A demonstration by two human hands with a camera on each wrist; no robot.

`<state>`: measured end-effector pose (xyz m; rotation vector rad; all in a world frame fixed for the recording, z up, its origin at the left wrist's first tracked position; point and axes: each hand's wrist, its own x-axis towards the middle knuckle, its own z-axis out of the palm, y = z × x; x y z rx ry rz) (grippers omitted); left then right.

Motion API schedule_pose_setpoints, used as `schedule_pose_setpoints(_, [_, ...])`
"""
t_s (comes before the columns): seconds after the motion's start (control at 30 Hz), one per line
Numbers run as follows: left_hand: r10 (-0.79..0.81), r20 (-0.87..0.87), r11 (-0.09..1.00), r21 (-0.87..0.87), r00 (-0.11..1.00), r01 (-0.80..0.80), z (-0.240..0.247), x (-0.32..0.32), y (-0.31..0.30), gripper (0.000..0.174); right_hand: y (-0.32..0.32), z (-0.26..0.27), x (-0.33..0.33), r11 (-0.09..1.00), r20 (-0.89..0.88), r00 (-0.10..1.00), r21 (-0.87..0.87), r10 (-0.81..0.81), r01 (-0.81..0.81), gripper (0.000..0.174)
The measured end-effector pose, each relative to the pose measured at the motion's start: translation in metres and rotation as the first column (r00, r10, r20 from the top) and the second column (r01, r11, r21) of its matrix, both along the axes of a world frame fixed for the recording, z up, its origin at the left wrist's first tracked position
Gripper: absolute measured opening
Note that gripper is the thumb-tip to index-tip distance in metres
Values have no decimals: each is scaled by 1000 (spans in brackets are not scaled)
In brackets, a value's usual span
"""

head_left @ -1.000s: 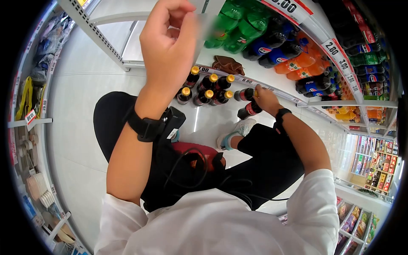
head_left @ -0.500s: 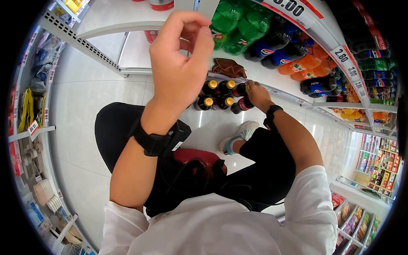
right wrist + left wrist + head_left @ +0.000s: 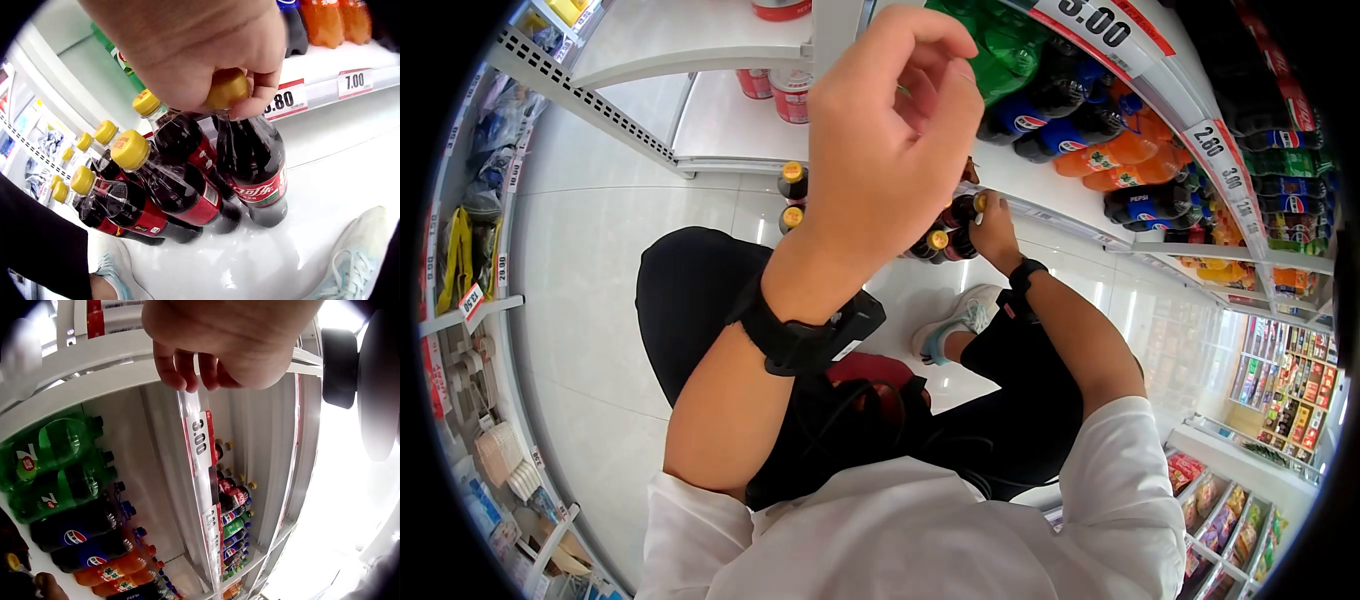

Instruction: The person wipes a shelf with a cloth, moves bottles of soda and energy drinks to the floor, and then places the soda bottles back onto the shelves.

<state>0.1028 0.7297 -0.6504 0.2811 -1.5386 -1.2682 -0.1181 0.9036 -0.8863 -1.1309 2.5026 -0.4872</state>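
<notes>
My left hand (image 3: 885,150) is raised near the shelf front with fingers loosely curled and nothing visible in them; the left wrist view shows the hand (image 3: 231,337) above a price strip (image 3: 199,440). With my right hand (image 3: 200,56) I grip the yellow cap of a dark cola bottle (image 3: 253,172), upright on the white floor beside the shelf. Several similar bottles (image 3: 197,203) stand close against it in rows. In the head view, my right hand (image 3: 996,237) is at the right end of the group, and my left hand covers part of it.
Green (image 3: 59,440), dark and orange (image 3: 112,567) soda bottles lie on the lower shelf. Red-and-white cans (image 3: 791,95) stand on the shelf to the left. My shoe (image 3: 956,325) is on the floor just below the bottles. Hanging goods (image 3: 462,245) line the far left.
The two bottles at the right have moved left against the group, with my right hand at the cap of one. My left hand has shifted right and now hides part of the group.
</notes>
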Motion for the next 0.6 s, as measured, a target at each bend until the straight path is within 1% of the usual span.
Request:
schedule_pose_setpoints(0.03, [-14, 4, 999, 40, 1000, 14, 0, 1, -1, 11, 1, -7, -1, 999, -11, 1000, -35, -18, 18, 55])
schedule_pose_setpoints(0.07, [-14, 4, 999, 39, 1000, 14, -1, 1, -1, 11, 2, -14, -1, 997, -21, 999, -71, -36, 35, 58])
schedule_pose_setpoints(0.13, [-15, -26, 1000, 23, 1000, 16, -3, 1, -3, 12, 4, -24, -5, 995, -37, 999, -97, -33, 29, 59])
schedule_pose_setpoints(0.2, [-8, -14, 1000, 7, 1000, 8, -5, 2, -2, 12, 4, -30, -8, 992, -54, 998, -122, -31, 24, 61])
schedule_pose_setpoints(0.27, [-2, -2, 1000, -6, 1000, 2, -5, 3, -1, 12, 3, -33, -10, 985, 63, 986, -61, -156, 160, 67])
schedule_pose_setpoints(0.3, [12, 14, 1000, -2, 1000, -12, -4, 4, 0, 12, 3, -32, -10, 985, 61, 986, -62, -157, 161, 67])
schedule_pose_setpoints(0.37, [17, 16, 1000, 2, 1000, -17, -2, 2, 1, 12, 3, -28, -12, 995, 28, 997, -58, -74, 75, 73])
schedule_pose_setpoints(0.4, [42, -10, 999, 1, 999, -42, -2, 1, 0, 10, 3, -21, -14, 995, 13, 997, -59, -81, 82, 73])
schedule_pose_setpoints(0.43, [66, -37, 998, 0, 997, -66, -2, 0, -1, 8, 2, -12, -12, 997, 132, 989, 3, -71, 72, 76])
schedule_pose_setpoints(0.47, [58, -56, 998, -4, 997, -58, -2, 1, -1, 8, -1, -4, -10, 997, 246, 967, 57, -68, 56, 80])
schedule_pose_setpoints(0.53, [113, 7, 993, -34, 994, -113, -1, 2, 0, 7, -2, 6, -2, 997, 315, 949, -70, -14, 38, 86])
schedule_pose_setpoints(0.6, [85, 14, 996, 27, 996, -85, 4, 4, 6, 6, 9, -33, -18, 992, 213, 973, -112, 83, -60, 95])
